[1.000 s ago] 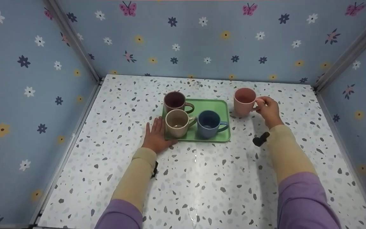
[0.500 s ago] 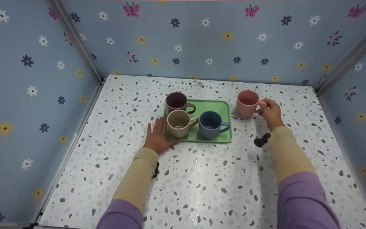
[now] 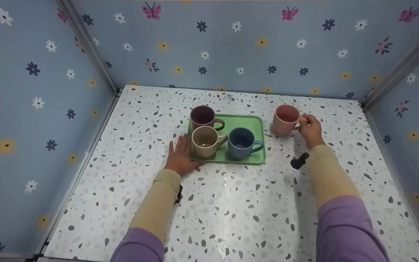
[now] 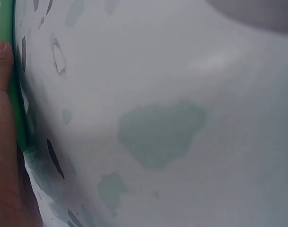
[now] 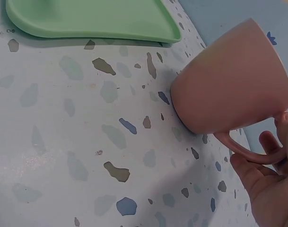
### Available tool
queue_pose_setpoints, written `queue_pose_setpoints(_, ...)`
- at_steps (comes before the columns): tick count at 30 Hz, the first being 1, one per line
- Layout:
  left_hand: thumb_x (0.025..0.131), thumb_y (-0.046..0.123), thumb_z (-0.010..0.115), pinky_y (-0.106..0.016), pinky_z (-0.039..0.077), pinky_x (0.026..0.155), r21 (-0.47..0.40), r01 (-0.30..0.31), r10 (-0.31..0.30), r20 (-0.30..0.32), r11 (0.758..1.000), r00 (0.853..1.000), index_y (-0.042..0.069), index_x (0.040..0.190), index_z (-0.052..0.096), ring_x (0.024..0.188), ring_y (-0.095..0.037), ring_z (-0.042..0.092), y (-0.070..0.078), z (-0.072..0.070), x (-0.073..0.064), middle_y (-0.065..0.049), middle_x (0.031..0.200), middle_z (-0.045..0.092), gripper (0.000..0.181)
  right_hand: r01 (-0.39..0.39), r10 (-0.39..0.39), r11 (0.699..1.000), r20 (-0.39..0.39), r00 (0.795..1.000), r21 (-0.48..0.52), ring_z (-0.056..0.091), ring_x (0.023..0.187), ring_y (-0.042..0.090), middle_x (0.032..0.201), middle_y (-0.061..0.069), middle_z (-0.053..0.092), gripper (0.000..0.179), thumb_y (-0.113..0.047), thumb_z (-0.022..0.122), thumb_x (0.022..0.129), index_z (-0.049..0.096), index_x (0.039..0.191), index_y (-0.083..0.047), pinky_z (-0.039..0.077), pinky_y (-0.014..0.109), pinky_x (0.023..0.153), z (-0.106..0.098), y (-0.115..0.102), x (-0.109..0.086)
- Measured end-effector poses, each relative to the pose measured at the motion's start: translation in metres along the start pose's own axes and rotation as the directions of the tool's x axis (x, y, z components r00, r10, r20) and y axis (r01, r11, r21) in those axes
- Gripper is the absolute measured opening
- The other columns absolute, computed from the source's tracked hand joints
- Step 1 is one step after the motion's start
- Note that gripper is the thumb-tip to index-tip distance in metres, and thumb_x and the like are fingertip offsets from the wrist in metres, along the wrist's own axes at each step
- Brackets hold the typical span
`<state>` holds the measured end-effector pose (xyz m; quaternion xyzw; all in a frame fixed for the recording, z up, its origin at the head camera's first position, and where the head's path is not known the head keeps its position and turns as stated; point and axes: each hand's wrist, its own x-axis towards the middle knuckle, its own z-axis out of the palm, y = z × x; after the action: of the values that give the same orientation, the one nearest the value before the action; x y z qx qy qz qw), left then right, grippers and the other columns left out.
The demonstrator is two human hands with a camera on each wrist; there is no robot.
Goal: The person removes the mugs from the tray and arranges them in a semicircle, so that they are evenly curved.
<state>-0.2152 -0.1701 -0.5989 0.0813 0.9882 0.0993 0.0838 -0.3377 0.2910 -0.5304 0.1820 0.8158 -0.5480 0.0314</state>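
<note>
My right hand (image 3: 310, 131) grips the handle of a pink mug (image 3: 284, 125), which is upright to the right of the green tray (image 3: 255, 125). In the right wrist view, fingers and thumb close round the handle of the pink mug (image 5: 229, 80); whether its base touches the table I cannot tell. My left hand (image 3: 180, 157), fingers straight, rests against the tray's left edge and front left corner. On the tray stand a dark maroon mug (image 3: 199, 125) at the back left, a beige mug (image 3: 203, 149) in front of it, and a blue mug (image 3: 238, 148) at the front right.
The tabletop (image 3: 231, 211) is white with grey speckles. Blue flowered panels (image 3: 224, 40) enclose it at the back, left and right. The tray's back right part (image 3: 244, 120) shows bare green surface.
My right hand and the pink mug have shifted slightly right and toward me, a little farther from the tray. The left hand keeps its place against the tray. The head view has shifted slightly.
</note>
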Motion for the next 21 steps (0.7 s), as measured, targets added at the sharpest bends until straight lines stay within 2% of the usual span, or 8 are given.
queue_pose_setpoints(4,0.089,0.079,0.046,-0.058,-0.004,0.123,-0.009,0.002,-0.002,-0.006,1.000,1.000,0.000,0.161,0.001,0.156,-0.032,-0.005,0.000,0.000,-0.002,-0.017,0.169,-0.003,0.116,-0.011,0.011,1.000,0.001,1.000,-0.016,0.051,0.114,0.015,0.140,0.008,0.046,0.044,-0.026,0.044,0.109,0.045,0.149,-0.009,0.048,0.028,0.099,0.000,0.004,0.002)
queue_pose_setpoints(9,0.089,0.078,0.048,-0.059,-0.004,0.122,-0.035,-0.003,0.002,-0.028,0.999,1.000,-0.001,0.161,0.004,0.156,-0.033,-0.003,0.000,0.001,-0.003,-0.018,0.169,-0.001,0.116,0.011,-0.012,0.999,-0.014,1.000,-0.039,0.052,0.112,0.013,0.139,0.008,0.047,0.045,-0.028,0.043,0.109,0.045,0.149,-0.009,0.049,0.026,0.098,0.000,0.009,0.005)
queue_pose_setpoints(15,0.088,0.083,0.042,-0.057,-0.008,0.122,-0.024,0.006,-0.007,-0.017,1.000,1.000,0.002,0.161,-0.001,0.156,-0.030,-0.008,-0.003,0.005,0.000,-0.015,0.169,-0.005,0.117,0.020,-0.023,0.999,-0.060,0.998,-0.047,0.053,0.108,0.011,0.133,0.007,0.051,0.042,-0.025,0.043,0.109,0.048,0.149,-0.011,0.049,0.023,0.091,0.001,0.008,0.007)
queue_pose_setpoints(21,0.087,0.082,0.046,-0.056,-0.009,0.122,-0.066,0.008,-0.008,-0.003,0.998,1.000,0.004,0.161,-0.003,0.155,-0.029,-0.010,-0.003,0.004,-0.001,-0.014,0.170,-0.006,0.118,-0.009,0.005,0.998,-0.077,0.997,-0.058,0.051,0.118,0.013,0.140,0.008,0.051,0.043,-0.026,0.041,0.110,0.046,0.152,-0.015,0.049,0.024,0.095,0.002,0.005,0.010)
